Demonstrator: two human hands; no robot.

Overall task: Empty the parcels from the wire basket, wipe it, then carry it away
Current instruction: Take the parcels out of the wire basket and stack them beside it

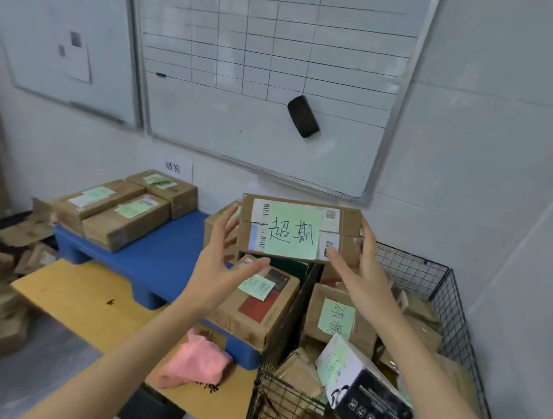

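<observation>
Grasping right hand point(361, 272): clamped on parcel point(297, 229) above wire basket point(413, 269).
Left hand point(220, 265): spread wide, released, beside wire basket.

A gridded whiteboard point(272, 53) with a black eraser point(303, 116) hangs on the pale wall point(501, 131).

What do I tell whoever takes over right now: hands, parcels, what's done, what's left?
Right hand grips the held parcel by its right end, thumb on the front. Left hand is open at the parcel's left edge; contact unclear.
Wire basket, at right, holds many parcels. Sorted parcels lie on the blue platform. Pink cloth lies on the yellow table.
Done: at most part of the emptying.
Left: set this parcel down, empty the rest, wipe the basket, carry it away.
</observation>
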